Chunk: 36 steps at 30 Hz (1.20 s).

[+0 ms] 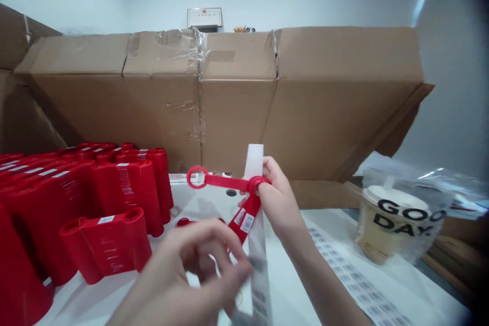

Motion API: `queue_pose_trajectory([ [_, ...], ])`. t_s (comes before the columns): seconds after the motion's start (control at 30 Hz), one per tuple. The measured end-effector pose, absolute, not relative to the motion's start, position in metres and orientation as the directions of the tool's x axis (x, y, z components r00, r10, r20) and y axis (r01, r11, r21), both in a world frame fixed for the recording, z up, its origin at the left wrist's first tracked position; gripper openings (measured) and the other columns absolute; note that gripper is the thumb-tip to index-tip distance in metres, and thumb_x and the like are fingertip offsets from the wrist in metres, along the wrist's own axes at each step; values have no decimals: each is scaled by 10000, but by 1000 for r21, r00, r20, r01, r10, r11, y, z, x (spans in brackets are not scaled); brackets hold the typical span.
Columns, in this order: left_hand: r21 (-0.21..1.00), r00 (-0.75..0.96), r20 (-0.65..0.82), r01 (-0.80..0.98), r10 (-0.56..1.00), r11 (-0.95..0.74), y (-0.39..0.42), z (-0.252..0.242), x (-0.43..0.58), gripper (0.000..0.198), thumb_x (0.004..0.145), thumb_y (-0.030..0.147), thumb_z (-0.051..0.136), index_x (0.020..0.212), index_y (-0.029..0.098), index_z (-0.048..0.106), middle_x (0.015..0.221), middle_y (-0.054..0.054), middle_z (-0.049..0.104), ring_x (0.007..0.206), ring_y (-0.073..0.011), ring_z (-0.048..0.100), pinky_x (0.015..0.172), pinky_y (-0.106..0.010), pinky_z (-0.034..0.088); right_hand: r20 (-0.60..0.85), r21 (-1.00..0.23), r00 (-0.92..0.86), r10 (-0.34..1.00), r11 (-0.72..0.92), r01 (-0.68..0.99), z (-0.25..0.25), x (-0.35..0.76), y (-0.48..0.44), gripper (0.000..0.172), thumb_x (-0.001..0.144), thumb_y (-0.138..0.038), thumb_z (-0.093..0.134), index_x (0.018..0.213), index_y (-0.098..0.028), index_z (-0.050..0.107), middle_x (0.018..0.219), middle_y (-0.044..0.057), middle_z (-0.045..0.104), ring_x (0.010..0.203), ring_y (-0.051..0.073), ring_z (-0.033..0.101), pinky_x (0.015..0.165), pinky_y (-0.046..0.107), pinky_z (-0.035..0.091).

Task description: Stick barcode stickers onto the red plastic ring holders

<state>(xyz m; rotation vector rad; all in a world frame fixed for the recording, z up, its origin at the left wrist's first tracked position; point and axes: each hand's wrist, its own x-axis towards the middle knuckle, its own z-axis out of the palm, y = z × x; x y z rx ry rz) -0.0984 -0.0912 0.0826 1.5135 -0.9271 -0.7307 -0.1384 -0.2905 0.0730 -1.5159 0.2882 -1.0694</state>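
Note:
My right hand (280,196) grips a red plastic piece with a flat arm ending in a ring (225,181). A white rectangular strip (254,160) stands up behind that hand's fingers. Below the grip hang red flat parts with white barcode labels (247,222). In the foreground my left hand (202,265) is curled, thumb and forefinger tips close together. Whatever it may pinch is too blurred to make out. Partly hidden behind the left hand, another red part (183,221) lies on the white table (290,275).
Several red double-barrelled pieces (107,244) with labels crowd the left side. A large cardboard box (237,112) spans the back. On the right are a sheet of barcode labels (355,285) and a lidded drink cup (385,224) in a clear bag.

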Motion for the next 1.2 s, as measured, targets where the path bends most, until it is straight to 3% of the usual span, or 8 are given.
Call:
queue_pose_trajectory([
  [0.1,997,586,70,-69,-808,37,-86,87,-75,333,876,516,665,805,201,585,423,80,512,320,-33,424,370,-96,318,398,-917,664,-632,-258,305,70,-140,-278,217,669,-111,466,851,-208,534,731,-15,640,598,144,596,486,229,436],
  [0.2,993,670,115,-105,-734,60,-86,85,-58,358,859,536,687,826,192,591,362,81,470,294,-23,403,357,-66,288,386,-922,715,-583,-225,314,71,-144,-267,215,693,-132,476,880,-208,552,698,-6,651,552,168,617,466,250,453],
  [0.37,990,697,126,-134,-705,44,-86,85,-56,356,857,538,688,846,192,606,382,75,495,288,-44,410,364,-106,358,339,-934,764,-548,-103,341,78,-151,-252,240,704,-123,492,922,-203,549,666,-12,637,496,136,573,442,222,447],
  [0.67,979,707,160,-205,-689,17,-84,84,-64,339,890,556,658,878,221,604,387,67,478,358,-66,454,435,-125,393,342,-919,753,-562,-30,394,84,-160,-230,234,737,-66,450,886,-221,541,877,-30,665,630,120,600,501,217,500],
  [1.2,960,737,204,-279,-644,-15,-84,80,-61,378,864,607,665,892,234,617,428,55,466,428,-80,417,483,-157,363,315,-928,749,-583,-21,373,84,-159,-229,179,749,-91,490,866,-217,542,769,-28,610,592,137,585,472,237,452],
])
